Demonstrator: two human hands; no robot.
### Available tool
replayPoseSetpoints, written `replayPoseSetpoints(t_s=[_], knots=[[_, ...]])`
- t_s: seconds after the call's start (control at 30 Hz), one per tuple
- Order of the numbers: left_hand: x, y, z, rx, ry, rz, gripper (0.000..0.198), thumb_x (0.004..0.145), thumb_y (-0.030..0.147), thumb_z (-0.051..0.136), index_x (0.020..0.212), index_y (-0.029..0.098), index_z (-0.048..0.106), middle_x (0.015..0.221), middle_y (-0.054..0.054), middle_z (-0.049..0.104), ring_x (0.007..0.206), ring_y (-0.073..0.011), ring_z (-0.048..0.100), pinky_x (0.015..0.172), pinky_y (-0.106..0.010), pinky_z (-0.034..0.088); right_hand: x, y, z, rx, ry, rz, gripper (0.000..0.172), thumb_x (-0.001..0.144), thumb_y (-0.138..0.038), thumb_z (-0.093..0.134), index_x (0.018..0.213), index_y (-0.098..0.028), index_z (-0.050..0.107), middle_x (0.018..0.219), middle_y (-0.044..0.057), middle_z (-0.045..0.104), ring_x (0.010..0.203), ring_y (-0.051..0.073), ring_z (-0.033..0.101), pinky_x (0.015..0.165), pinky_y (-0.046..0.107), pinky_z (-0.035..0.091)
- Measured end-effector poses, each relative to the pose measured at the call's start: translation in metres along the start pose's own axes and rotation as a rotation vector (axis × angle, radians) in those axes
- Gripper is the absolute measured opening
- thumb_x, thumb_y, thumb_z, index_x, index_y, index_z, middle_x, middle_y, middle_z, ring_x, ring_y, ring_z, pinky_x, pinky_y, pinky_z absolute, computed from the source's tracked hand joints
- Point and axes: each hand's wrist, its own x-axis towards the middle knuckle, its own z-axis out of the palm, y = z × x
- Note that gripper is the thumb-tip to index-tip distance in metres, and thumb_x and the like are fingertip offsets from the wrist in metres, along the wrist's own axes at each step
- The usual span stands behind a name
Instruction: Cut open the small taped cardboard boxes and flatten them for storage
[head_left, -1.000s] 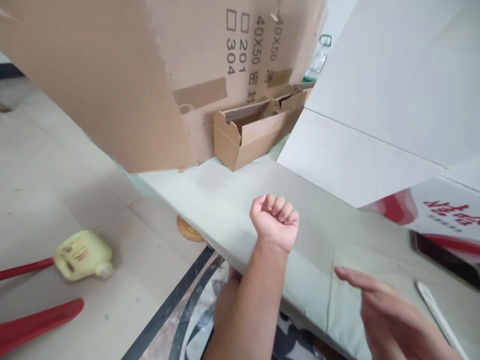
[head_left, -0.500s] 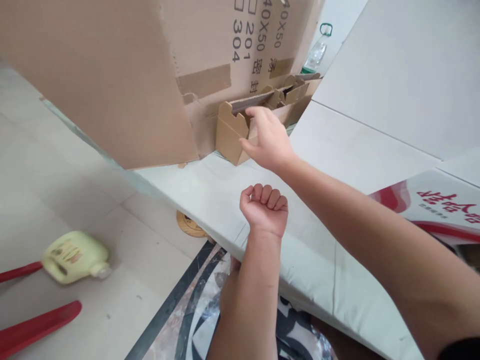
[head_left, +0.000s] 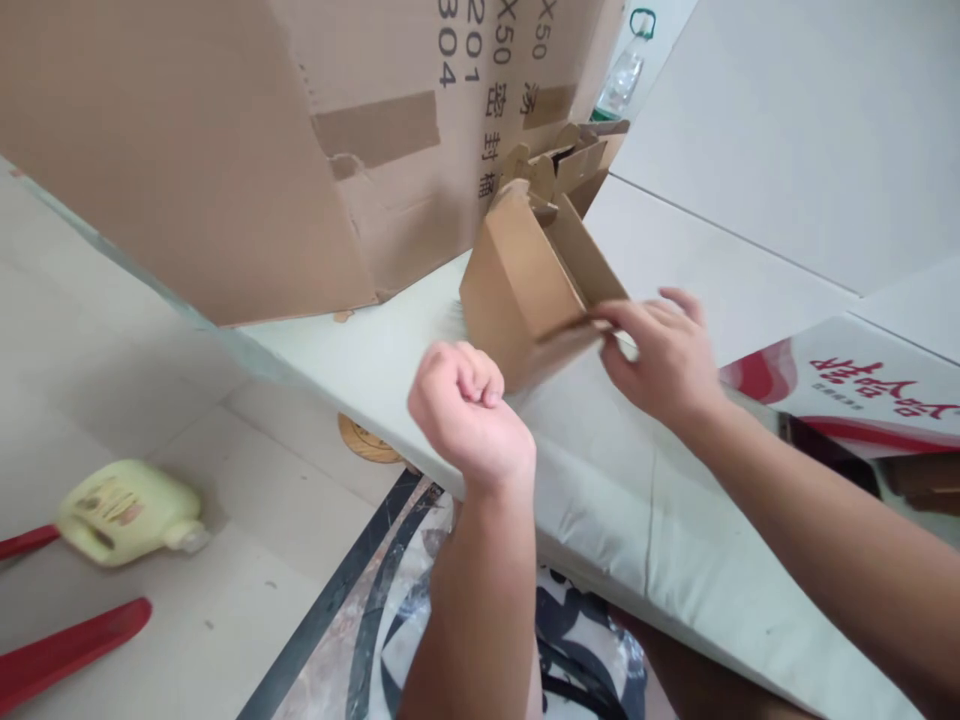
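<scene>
A small brown cardboard box (head_left: 517, 290), open at the top, stands tilted on the pale green covered surface (head_left: 360, 360). My right hand (head_left: 664, 355) pinches its near right edge between thumb and fingers. Just in front of the box, my left hand (head_left: 469, 410) is curled into a fist, and nothing shows in it. More open cardboard boxes (head_left: 585, 165) stand behind the held one, their flaps raised.
A large printed carton (head_left: 345, 220) rises at the back left. Beyond it is a clear plastic bottle (head_left: 621, 85). A white-and-red printed box (head_left: 840, 375) lies at the right. On the floor sits a yellow jug (head_left: 127, 510) beside red bars (head_left: 82, 650).
My right hand has taken hold of the small cardboard box and pulled it toward me and to the right, tilting it. My left fist has turned over and shifted up and left.
</scene>
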Motion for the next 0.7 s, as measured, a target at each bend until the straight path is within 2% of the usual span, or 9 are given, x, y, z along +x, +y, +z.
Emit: replayPoseSetpoints(t_s=[0.07,0.17,0.23,0.3,0.4,0.5,0.57,0.63,0.7], knots=[[0.001,0.004,-0.002,0.025,-0.055,0.123,0.039,0.089,0.013,0.04,0.055,0.019,0.02,0.055,0.003,0.013,0.046,-0.0103,0.014,0.045,-0.027,0.015,-0.045,0.018,-0.037,-0.074,0.013,-0.113,0.012,0.088,-0.018,0.055,0.088,-0.027,0.063,0.08,0.002,0.074,0.079,0.023,0.068,0.096,0.045,0.047],[0.001,-0.006,-0.005,0.126,-0.165,0.179,0.041,0.092,0.021,0.048,0.056,0.02,0.027,0.055,0.004,0.021,0.047,-0.0101,0.021,0.046,-0.027,0.021,-0.108,0.038,-0.091,-0.068,0.029,-0.243,0.015,0.082,-0.011,0.061,0.082,-0.026,0.061,0.075,0.001,0.073,0.076,0.023,0.067,0.076,0.04,0.048],[-0.005,-0.017,-0.003,0.263,-0.31,0.175,0.036,0.091,0.025,0.053,0.059,0.021,0.038,0.058,0.003,0.034,0.053,-0.0108,0.034,0.051,-0.026,0.03,-0.142,0.044,-0.12,-0.055,0.004,-0.271,0.014,0.082,-0.011,0.062,0.081,-0.025,0.062,0.071,0.003,0.071,0.074,0.025,0.067,0.069,0.04,0.048],[-0.017,-0.028,0.003,0.423,-0.53,0.153,0.025,0.09,0.027,0.057,0.067,0.021,0.051,0.065,0.001,0.048,0.064,-0.0129,0.048,0.059,-0.026,0.04,-0.168,0.043,-0.139,-0.064,-0.01,-0.21,0.014,0.082,-0.011,0.062,0.081,-0.025,0.063,0.07,0.003,0.071,0.075,0.027,0.07,0.068,0.041,0.048],[-0.039,-0.039,0.016,0.621,-0.875,0.038,0.01,0.086,0.025,0.059,0.077,0.023,0.061,0.078,-0.001,0.061,0.08,-0.0161,0.058,0.069,-0.028,0.047,-0.194,0.042,-0.15,-0.045,-0.032,-0.005,0.013,0.084,-0.014,0.063,0.083,-0.027,0.062,0.082,0.003,0.078,0.087,0.031,0.075,0.075,0.044,0.051],[-0.057,-0.049,0.027,0.761,-1.1,-0.086,0.01,0.082,0.02,0.057,0.081,0.022,0.066,0.09,-0.003,0.068,0.083,-0.017,0.062,0.07,-0.03,0.048,-0.209,0.048,-0.148,0.101,-0.086,0.284,0.008,0.088,-0.02,0.062,0.085,-0.028,0.064,0.109,0.004,0.08,0.104,0.031,0.076,0.085,0.046,0.056],[-0.063,-0.057,0.03,0.829,-1.138,-0.115,0.012,0.081,0.018,0.057,0.084,0.022,0.068,0.095,-0.003,0.073,0.083,-0.0173,0.065,0.073,-0.031,0.05,-0.215,0.054,-0.143,0.308,-0.064,0.544,0.012,0.089,-0.021,0.056,0.089,-0.029,0.066,0.12,0.002,0.078,0.114,0.031,0.074,0.092,0.047,0.057],[-0.067,-0.065,0.032,0.866,-1.093,-0.096,0.011,0.084,0.022,0.059,0.085,0.022,0.07,0.094,-0.002,0.076,0.084,-0.0181,0.067,0.076,-0.031,0.052,-0.219,0.057,-0.136,0.542,0.004,0.76,0.019,0.089,-0.023,0.053,0.096,-0.03,0.068,0.126,0.0,0.077,0.123,0.031,0.069,0.1,0.05,0.054],[-0.069,-0.072,0.031,0.882,-1.02,-0.044,0.014,0.088,0.028,0.061,0.085,0.022,0.073,0.092,-0.003,0.078,0.087,-0.0194,0.07,0.081,-0.032,0.053,-0.22,0.058,-0.128,0.696,0.085,0.837,0.019,0.091,-0.03,0.054,0.101,-0.031,0.071,0.131,0.0,0.074,0.132,0.032,0.064,0.108,0.053,0.05]])
